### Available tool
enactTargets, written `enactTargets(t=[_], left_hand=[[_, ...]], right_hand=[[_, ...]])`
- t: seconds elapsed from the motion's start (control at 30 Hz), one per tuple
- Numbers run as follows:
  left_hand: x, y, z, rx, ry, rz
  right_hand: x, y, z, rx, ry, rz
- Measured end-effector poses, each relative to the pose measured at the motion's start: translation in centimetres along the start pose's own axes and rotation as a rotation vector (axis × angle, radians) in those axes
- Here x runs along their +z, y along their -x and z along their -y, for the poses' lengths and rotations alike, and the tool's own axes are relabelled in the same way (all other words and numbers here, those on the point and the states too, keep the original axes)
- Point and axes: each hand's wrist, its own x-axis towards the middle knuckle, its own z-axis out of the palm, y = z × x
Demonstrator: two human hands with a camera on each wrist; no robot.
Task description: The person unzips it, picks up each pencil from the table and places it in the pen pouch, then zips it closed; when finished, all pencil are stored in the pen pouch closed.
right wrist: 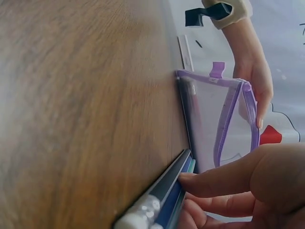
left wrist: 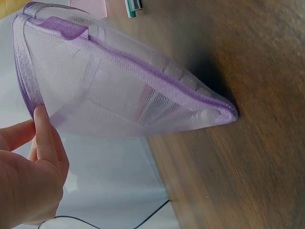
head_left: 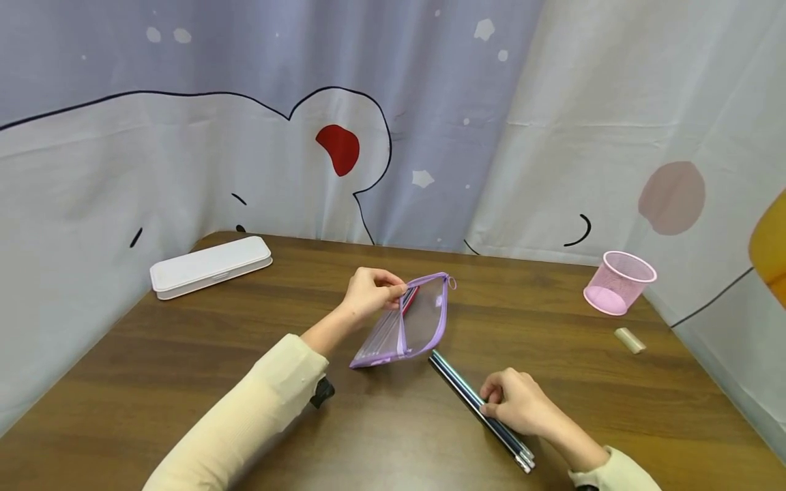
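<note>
A translucent mesh zip pouch with purple edging stands tilted on the table, its mouth spread toward the right. My left hand pinches its upper rim between thumb and fingers, seen again in the left wrist view as a hand at the rim. Inside the pouch are slim items, one of them a red pencil-like stick; the mesh blurs the rest. Dark and teal pencils with eraser ends lie slanted on the table, their far ends near the pouch's mouth. My right hand grips them between thumb and fingers.
A white pencil case lies closed at the back left. At the back right stands a pink mesh pen cup, with a small pale eraser-like block in front of it. A patterned curtain hangs behind the table.
</note>
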Motion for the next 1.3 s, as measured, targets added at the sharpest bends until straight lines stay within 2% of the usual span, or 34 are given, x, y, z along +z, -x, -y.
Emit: enactTargets(t=[0.13,0.33,0.57,0.67,0.9,1.13,1.2,1.3], left_hand=[[-0.1,0.1,0.0,-0.003,0.003,0.003],[-0.3,0.2,-0.2,-0.006,0.014,0.001],[-0.4,0.3,-0.2,-0.005,0.015,-0.005],[-0.4,0.4,-0.2,-0.006,0.016,-0.006],[-0.3,0.3,-0.2,-0.007,0.008,-0.009],[-0.3,0.6,-0.1,-0.008,0.015,-0.007],[-0.2,0.7,-0.1,-0.006,0.022,-0.011],[0.0,0.8,0.0,-0.004,0.031,-0.019]], right_hand=[[0.0,0.0,0.1,0.017,0.011,-0.003],[-0.1,0.1,-0.2,0.014,-0.068,-0.006],[-0.7,0.6,-1.3,0.051,-0.284,-0.004],[-1.3,0.5,-1.4,0.058,-0.372,-0.032],[-2.4,-0.6,-0.3,-0.012,-0.562,-0.136],[-2.3,-2.3,1.8,0.003,-0.693,-0.282],[-2.2,-2.6,2.4,0.017,-0.737,-0.302],[-2.1,-3.1,3.3,0.056,-0.781,-0.288]])
